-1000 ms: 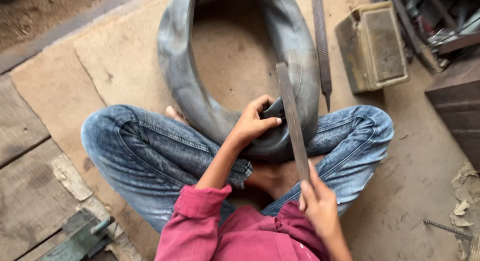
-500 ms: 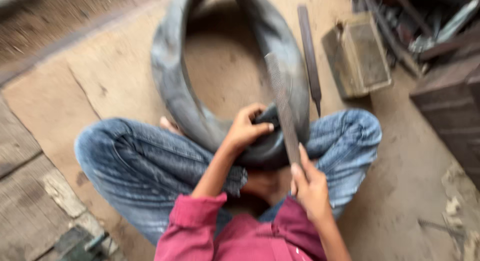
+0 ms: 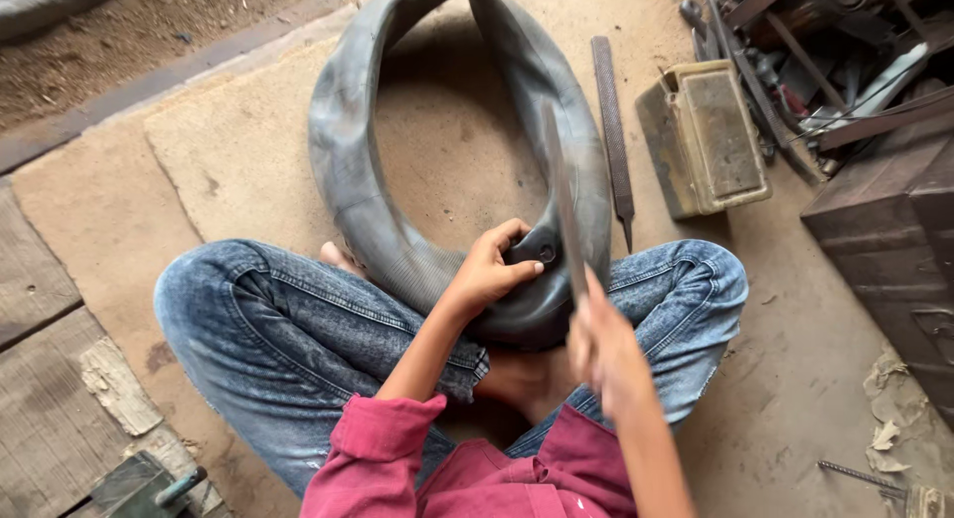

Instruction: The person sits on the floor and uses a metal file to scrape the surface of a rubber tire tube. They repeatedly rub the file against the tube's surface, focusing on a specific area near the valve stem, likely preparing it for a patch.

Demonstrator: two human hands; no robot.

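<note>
The person sits cross-legged on the floor (image 3: 248, 170), knees in blue jeans, red sleeves nearest the camera. The right hand (image 3: 601, 344) is closed around the near end of a long flat file (image 3: 561, 205); the hand is blurred, so the exact finger wrap is uncertain. The blade runs up and away over the tube.

The left hand (image 3: 492, 269) clamps the near part of the inner tube (image 3: 348, 170), fingers curled over the rubber and thumb pressed beside a small dark round spot, probably the valve or the patch area. The tube rests across the lap and stands looped on the floor beyond.

Step in hand, as judged: roughening the rubber at the held spot. The next stroke calls for a flat blade, a firm left-hand pinch and fingers kept out of the file path.

Farther right lie a second file (image 3: 611, 120), a yellowish box (image 3: 706, 140) and scrap metal (image 3: 845, 71).
</note>
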